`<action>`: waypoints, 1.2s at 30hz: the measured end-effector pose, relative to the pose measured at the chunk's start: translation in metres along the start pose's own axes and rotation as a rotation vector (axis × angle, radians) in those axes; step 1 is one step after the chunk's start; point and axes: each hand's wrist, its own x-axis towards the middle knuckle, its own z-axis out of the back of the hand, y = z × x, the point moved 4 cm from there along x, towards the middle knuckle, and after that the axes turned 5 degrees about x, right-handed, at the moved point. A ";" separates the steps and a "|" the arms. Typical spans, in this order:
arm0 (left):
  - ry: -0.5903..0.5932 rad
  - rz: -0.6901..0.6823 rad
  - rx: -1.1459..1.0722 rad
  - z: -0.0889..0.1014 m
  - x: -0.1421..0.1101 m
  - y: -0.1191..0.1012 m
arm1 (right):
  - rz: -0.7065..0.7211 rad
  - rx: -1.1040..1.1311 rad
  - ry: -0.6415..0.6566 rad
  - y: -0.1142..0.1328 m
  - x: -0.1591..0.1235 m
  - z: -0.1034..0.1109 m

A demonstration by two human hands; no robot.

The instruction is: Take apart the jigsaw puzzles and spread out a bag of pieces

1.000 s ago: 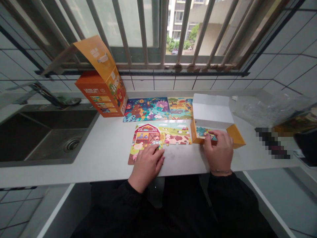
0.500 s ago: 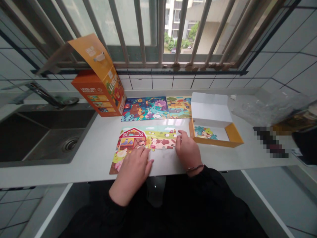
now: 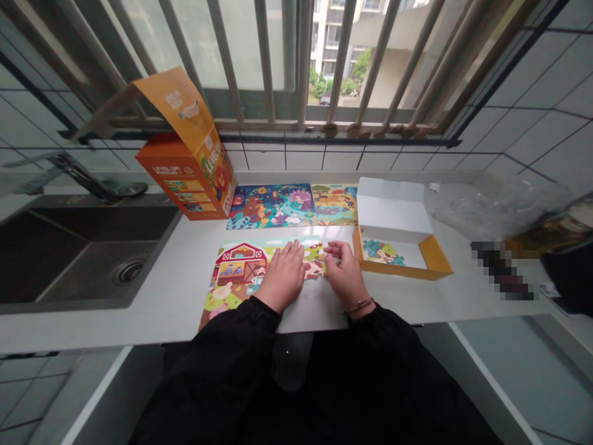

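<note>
Farm puzzle (image 3: 238, 272) lies flat on the tabletop (image 3: 169, 296) right in front of the person, barn side to the left, bottom right unfilled. Left hand (image 3: 286, 272) lies palm-down across its middle, fingers straight and slightly apart, grip clamped on nothing; looks like a press to keep the pieces flat and steady. Right hand (image 3: 345, 269) is at the puzzle's right edge, fingers curled; can't tell from here whether that grip is together on a piece, since the fingers hide it. Just right of it, a yellow box (image 3: 398, 271) stands with its flap up, probably for easy reach to the loose pieces (image 3: 382, 252) inside. Behind, a dark-blue animal picture (image 3: 273, 207) and a savanna picture (image 3: 334, 204) lie side by side, likely parked there for working room. Tall orange box (image 3: 173, 179) stands upright beside the sink (image 3: 92, 262), seemingly out of the way.
</note>
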 end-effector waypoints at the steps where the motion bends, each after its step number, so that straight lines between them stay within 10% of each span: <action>1: -0.002 -0.004 0.001 0.000 0.000 0.001 | -0.025 0.076 0.011 -0.002 0.002 -0.003; 20: 0.007 0.011 -0.074 0.006 0.003 0.002 | 0.033 0.112 -0.003 0.007 0.008 -0.005; 32: -0.007 0.021 -0.088 0.004 0.003 0.006 | 0.460 -0.453 -0.556 0.056 -0.014 0.067; 36: -0.007 0.016 -0.089 0.004 0.004 0.006 | 0.386 -0.641 -0.480 0.039 0.000 0.096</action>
